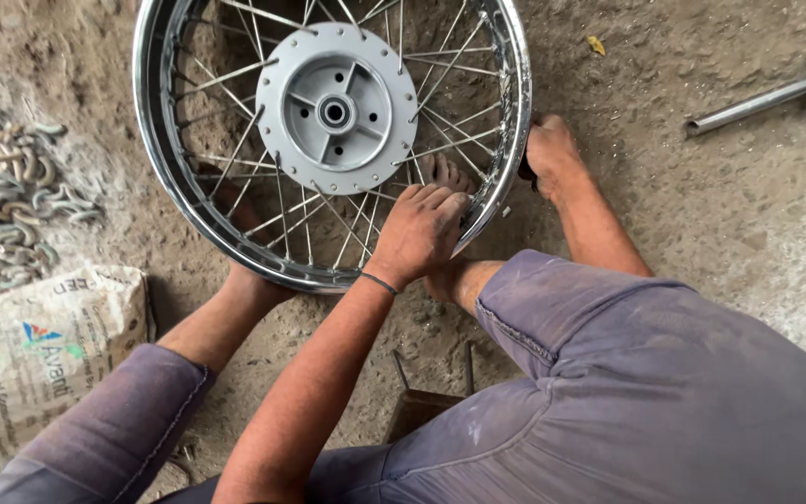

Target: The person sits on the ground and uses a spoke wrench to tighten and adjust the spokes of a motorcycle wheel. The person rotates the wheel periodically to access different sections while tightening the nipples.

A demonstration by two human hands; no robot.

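The wheel point(333, 112) lies tilted on the dirt floor point(701, 215) ahead of me, hub point(336, 112) up, its top edge cut off at 12 o'clock of the view. My left hand point(417, 233) curls its fingers over the rim point(156, 177) at the wheel's 5 o'clock, gripping it. My right hand point(552, 154) rests against the rim at 3 o'clock; its fingers are hidden, so I cannot tell whether it grips.

Bare floor runs from 2 to 4 o'clock. My knees close in on the near side, and my toes point(440, 173) show through the spokes.

A chain pile point(11, 205) crowds the rim's 9 o'clock side. A pipe point(757, 98) lies well apart at 2 o'clock. A wooden block point(422, 406) sits between my legs at 6 o'clock.

A crumpled white sack point(39, 345) with dark lettering and a small coloured mark lies at 8 o'clock.
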